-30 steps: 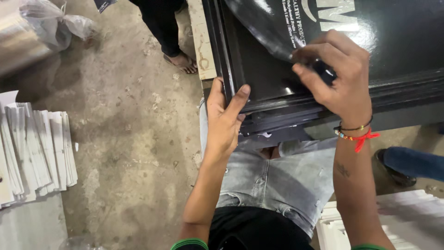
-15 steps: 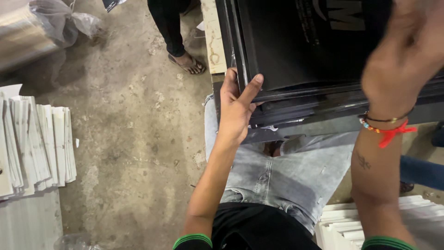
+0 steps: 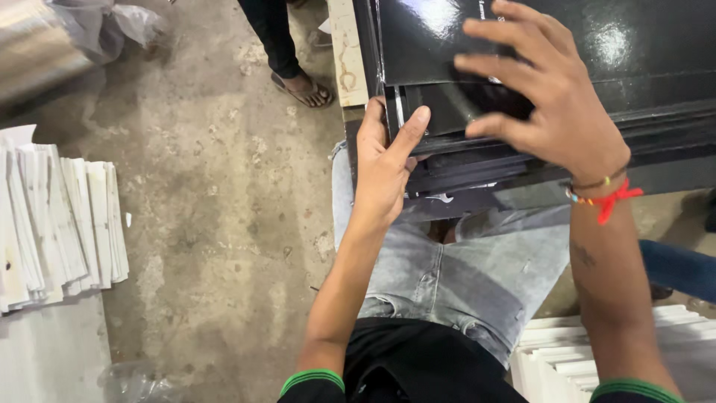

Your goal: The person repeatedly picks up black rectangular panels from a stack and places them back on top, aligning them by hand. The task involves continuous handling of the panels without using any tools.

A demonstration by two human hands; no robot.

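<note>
From the head view, the left hand (image 3: 384, 168) grips the left edge of a stack of glossy black sheets (image 3: 522, 160) lying across the lap at twelve o'clock, seemingly to keep the edges aligned. The right hand (image 3: 548, 97) hovers over the top sheet, fingers (image 3: 488, 67) spread and released. White sheet stacks (image 3: 60, 224) lie on the floor (image 3: 216, 224) at nine o'clock.

This looks like a print or packaging workshop. A bare, stained concrete floor (image 3: 216, 224) spreads left of the hands, with stacked white folded sheets (image 3: 60, 224) there and glossy black boards (image 3: 537, 45) piled under them.
</note>
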